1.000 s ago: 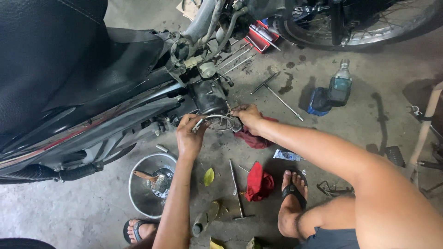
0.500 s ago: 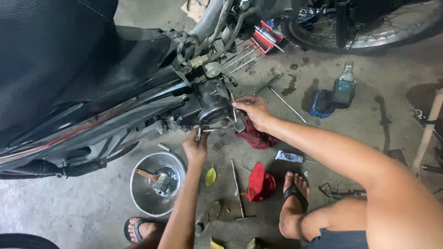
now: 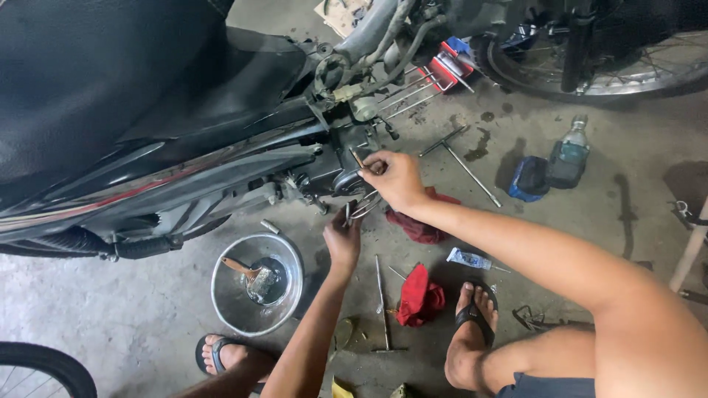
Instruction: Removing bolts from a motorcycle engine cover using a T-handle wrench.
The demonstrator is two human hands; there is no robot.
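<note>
**Two hands at a motorcycle engine over a stained concrete floor**

The floor [image 3: 575, 243] is grey concrete, blotched with dark oil stains, and fills the lower and right parts of the frame. A black motorcycle [image 3: 147, 110] lies across the upper left; a spoked wheel [image 3: 605, 66] shows at the upper right.

At lower centre-left a round metal bowl [image 3: 257, 284] sits on the floor, holding a little dark liquid and a brush [image 3: 247, 273] with a wooden handle. At right centre a clear bottle [image 3: 569, 153] stands beside a blue container [image 3: 527, 179].

The right hand [image 3: 394, 179] is at the engine [image 3: 343, 166] in mid-frame, fingers curled shut on a slim tool [image 3: 357, 158] pressed to the casing. Just below, the left hand [image 3: 343, 237] pinches small metal parts [image 3: 360, 210], fingers closed on them.

A dark red rag [image 3: 420, 225] lies under the right wrist, a brighter red rag [image 3: 419, 295] below it. A T-handle wrench [image 3: 461, 153] and a long thin tool [image 3: 380, 295] rest on the floor nearby.
</note>
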